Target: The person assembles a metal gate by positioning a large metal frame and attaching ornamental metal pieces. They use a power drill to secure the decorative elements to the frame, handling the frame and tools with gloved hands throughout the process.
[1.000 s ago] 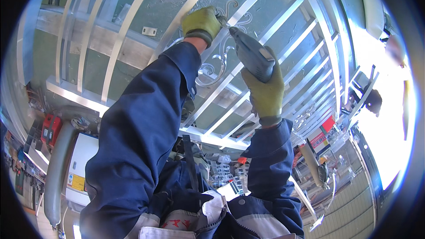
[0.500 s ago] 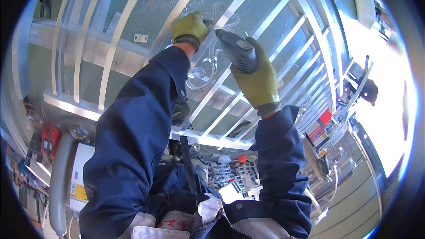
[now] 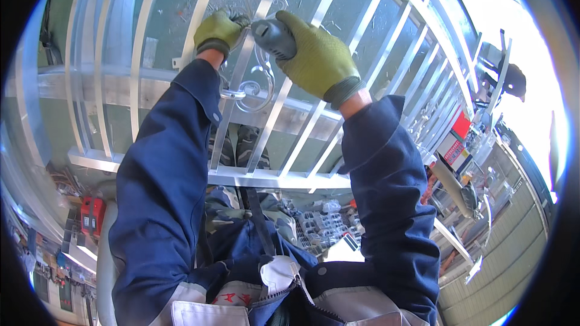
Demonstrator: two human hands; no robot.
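A silver metal grille point(image 3: 284, 178) of parallel bars with a curled scroll ornament point(image 3: 257, 87) lies flat below me. My right hand point(image 3: 317, 57), in an olive glove, is closed around a grey power tool point(image 3: 272, 36) held against the bars near the top of the scroll. My left hand point(image 3: 219, 31), also gloved, grips the scroll's upper end right beside the tool's front. Both blue sleeves reach up from the lower edge. The tool's tip is hidden between the two hands.
A red box point(image 3: 92, 216) sits at lower left by a pale cylinder point(image 3: 106, 265). Boxes of small metal parts point(image 3: 320, 226) lie under the grille. More metal frames point(image 3: 447, 102) and a red-white item point(image 3: 456, 136) lie right. Another person point(image 3: 513, 81) stands far right.
Both hands and the tool have moved closer together along the grille, and my view has tilted so the hands sit nearer the top centre. The tool now meets the left hand at the scroll.
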